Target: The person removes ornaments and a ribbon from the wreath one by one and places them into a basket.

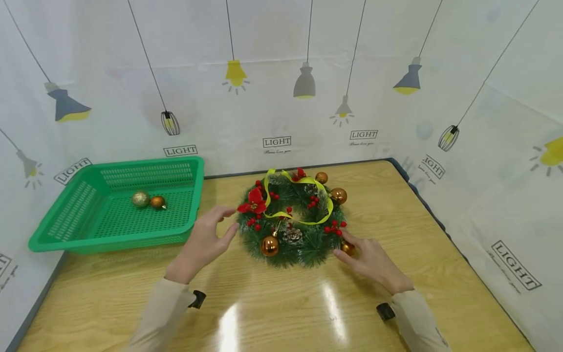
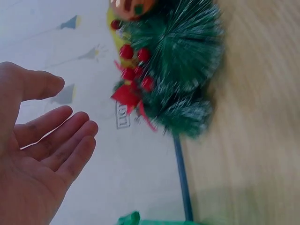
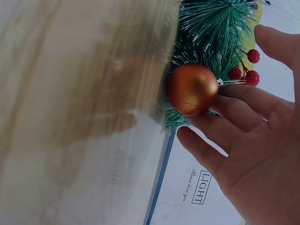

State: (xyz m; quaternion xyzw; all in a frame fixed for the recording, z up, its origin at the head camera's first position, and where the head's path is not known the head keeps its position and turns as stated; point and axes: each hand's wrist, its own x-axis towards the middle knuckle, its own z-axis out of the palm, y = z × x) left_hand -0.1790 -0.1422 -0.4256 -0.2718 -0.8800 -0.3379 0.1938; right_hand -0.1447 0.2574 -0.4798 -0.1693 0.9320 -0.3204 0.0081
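While I look through the head view, the wreath (image 1: 292, 220) lies flat on the table (image 1: 440, 274), near its far edge, and my two hands stand on each side of it. My left hand (image 1: 206, 242) is beside the wreath's left rim, fingers straight and spread, and it holds nothing; from this view I cannot tell if the fingertips touch the needles. The left wrist view answers this: the palm (image 2: 37, 159) is open and there is a clear gap between the fingers and the green needles and red berries (image 2: 133, 70).

My right hand (image 1: 369, 259) is at the wreath's near right rim, beside a small orange ball (image 1: 347, 248). In the head view the ball is almost hidden by the fingers. The right wrist view shows it much better: the ball (image 3: 192, 89) sits against the needles, and two fingers (image 3: 239, 110) touch it from the side. The fingers are only a little bent, not closed around it, so I see a touch and not a real grip.

Only the head view shows the rest: a green basket (image 1: 66, 225) on the left, well apart from the wreath, with a gold ball (image 1: 140, 198) and an orange one (image 1: 157, 201) lying just beside each other inside.
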